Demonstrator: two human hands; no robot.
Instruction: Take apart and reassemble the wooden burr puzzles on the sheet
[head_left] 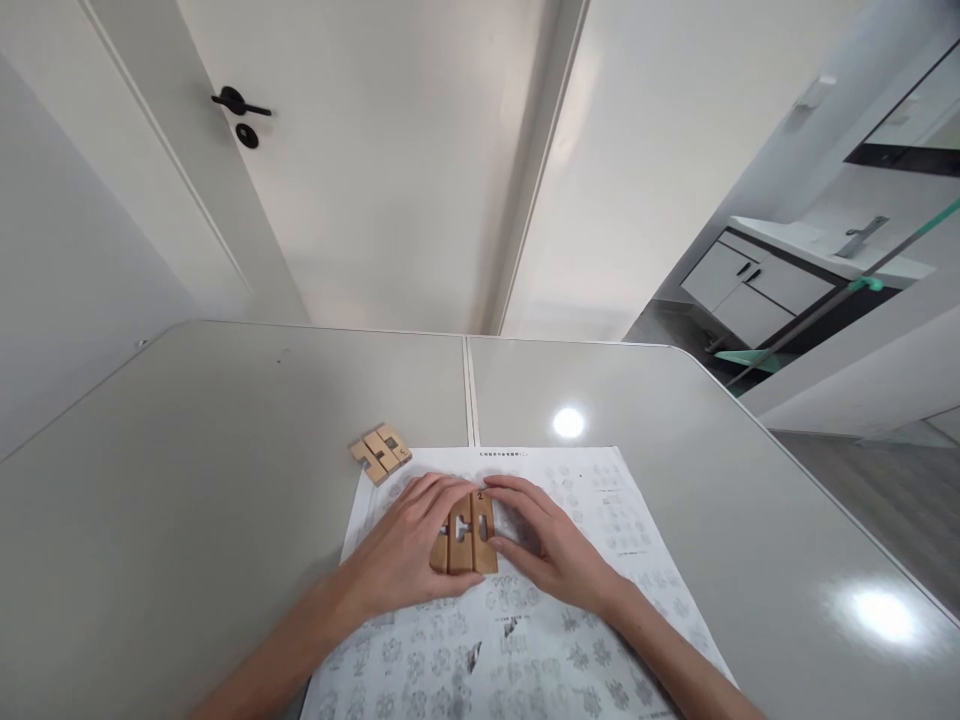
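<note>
Hands, two, both bare, facing each other over the work. Left hand point(409, 545): one, bent around the left part of the near blocks point(462, 535), fingers along the far edge and thumb at the near edge, clamped on them. Right hand point(551, 550): one, thumb and fingers apart, curved about the right-hand block; thumb at its side, index fingertip by its far end; whether it grips or merely touches, cannot tell.

Near blocks: three visible, wooden, side by side, lying on the paper point(600, 560) between the hands; the leftmost partly hidden by the left hand, the rightmost marked "2" and slotted.

Far blocks point(381, 453): three, wooden, fitted together, lying across the paper's far left corner, beyond the left hand.

Paper: printed with rows of grey figures; two dark patches.

Table point(247, 480): one, grey, with one seam point(470, 390) and two bright reflections.

Beyond: one door handle point(240, 102), black; one tap point(862, 235); one cabinet point(757, 285), two black pulls.
</note>
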